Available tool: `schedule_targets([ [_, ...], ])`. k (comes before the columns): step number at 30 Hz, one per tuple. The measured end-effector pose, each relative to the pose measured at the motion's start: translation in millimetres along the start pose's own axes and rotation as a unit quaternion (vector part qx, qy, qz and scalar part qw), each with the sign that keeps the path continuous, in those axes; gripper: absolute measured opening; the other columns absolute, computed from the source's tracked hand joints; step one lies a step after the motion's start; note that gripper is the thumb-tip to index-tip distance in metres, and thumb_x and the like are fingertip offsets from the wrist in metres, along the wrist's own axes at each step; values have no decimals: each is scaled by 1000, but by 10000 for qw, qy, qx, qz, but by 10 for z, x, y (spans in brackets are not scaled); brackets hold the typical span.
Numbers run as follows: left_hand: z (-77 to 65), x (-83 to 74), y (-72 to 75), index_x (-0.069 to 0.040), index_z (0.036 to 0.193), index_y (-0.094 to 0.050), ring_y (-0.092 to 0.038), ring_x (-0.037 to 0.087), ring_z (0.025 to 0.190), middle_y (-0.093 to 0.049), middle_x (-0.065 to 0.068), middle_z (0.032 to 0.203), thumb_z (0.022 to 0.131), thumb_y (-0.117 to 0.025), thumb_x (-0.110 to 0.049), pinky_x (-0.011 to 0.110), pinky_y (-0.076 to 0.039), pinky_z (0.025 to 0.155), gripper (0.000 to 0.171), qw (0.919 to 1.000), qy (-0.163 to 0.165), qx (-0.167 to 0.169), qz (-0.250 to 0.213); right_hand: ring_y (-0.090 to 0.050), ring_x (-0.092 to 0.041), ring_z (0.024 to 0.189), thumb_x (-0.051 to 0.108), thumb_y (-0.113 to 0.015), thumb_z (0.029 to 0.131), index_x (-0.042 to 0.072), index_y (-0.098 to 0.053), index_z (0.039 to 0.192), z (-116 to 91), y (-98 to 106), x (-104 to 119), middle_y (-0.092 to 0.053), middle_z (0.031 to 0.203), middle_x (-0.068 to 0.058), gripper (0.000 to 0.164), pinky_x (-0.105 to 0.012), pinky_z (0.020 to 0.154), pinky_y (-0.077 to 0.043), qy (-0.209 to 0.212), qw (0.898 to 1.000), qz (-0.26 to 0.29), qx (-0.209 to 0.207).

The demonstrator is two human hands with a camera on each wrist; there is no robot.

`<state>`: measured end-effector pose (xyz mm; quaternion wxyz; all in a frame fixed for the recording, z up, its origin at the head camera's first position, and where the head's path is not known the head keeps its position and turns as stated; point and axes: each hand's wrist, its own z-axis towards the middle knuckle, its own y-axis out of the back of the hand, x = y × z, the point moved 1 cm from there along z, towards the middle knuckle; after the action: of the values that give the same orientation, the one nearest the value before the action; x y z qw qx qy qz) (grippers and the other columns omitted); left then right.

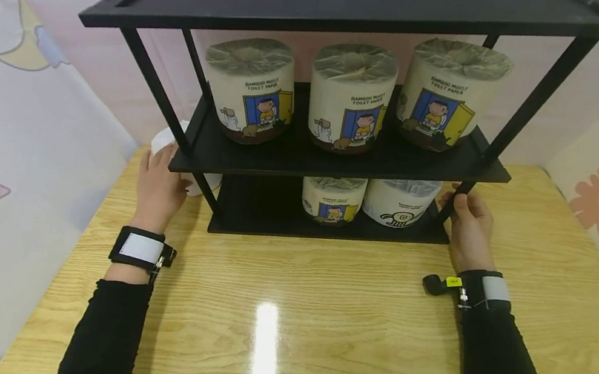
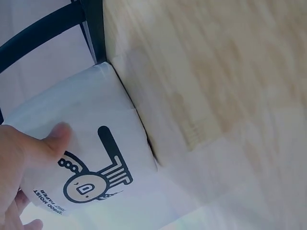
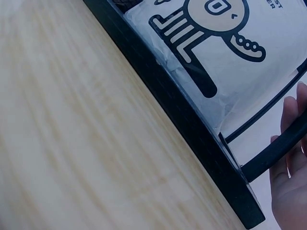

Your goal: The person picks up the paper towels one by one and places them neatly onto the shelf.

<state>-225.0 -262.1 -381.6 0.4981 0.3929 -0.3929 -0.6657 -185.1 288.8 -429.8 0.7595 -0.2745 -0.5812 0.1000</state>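
A black shelf rack stands on the table. My left hand grips a white toilet paper roll just outside the rack's left end. In the left wrist view, the thumb lies across the roll's printed front, while other fingers show at its edge. At the other end, my right hand holds the lower right post, thumb in front and fingers behind. Beside that post sits a white roll with a black cartoon, next to a smaller-looking roll with a coloured picture.
On the middle shelf stand three wrapped rolls: a left one, a centre one and a right one. The black top panel overhangs them. Wooden table extends in front; decorated walls enclose the sides.
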Motion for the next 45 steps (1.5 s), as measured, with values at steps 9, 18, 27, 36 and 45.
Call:
schedule_targets([
  [9,-82,-37,72,6,130,-51,-44,48,124,-53,28,131,80,-78,-3,55,-17,117,57,9998,52,-157,81,-57,-21,96,15,-68,89,-6,-63,115,0,8,1,-61,96,-11,34,-30,95,-43,10,10000,-63,-50],
  [18,-228,-19,135,6,129,-55,-48,46,120,-57,27,124,75,-78,1,53,-16,117,59,9973,143,-706,127,-56,-21,96,15,-66,90,-10,-58,122,12,-1,-9,-62,96,-10,42,-31,95,-42,26,10000,-39,74],
  [27,-395,-47,224,6,125,-56,-52,46,114,-60,25,120,73,-77,8,56,-22,114,57,9923,-81,-1227,112,-55,-23,96,15,-66,90,-5,-63,117,2,2,-2,-60,97,-12,34,-30,95,-42,-57,10000,-26,-19],
  [36,-576,-142,375,7,123,-56,-53,46,112,-60,27,119,69,-78,11,57,-24,113,58,9899,-196,-1388,201,-56,-21,95,14,-66,90,-10,-58,121,-1,-1,-3,-61,96,-11,40,-30,94,-43,-20,10000,-7,16],
  [45,-748,-172,475,7,121,-57,-55,46,108,-61,26,115,68,-80,10,60,-26,110,58,9844,-472,-1652,371,-55,-21,97,17,-67,90,-6,-62,118,3,2,1,-60,97,-10,36,-31,96,-42,-40,9998,-192,-36],
])
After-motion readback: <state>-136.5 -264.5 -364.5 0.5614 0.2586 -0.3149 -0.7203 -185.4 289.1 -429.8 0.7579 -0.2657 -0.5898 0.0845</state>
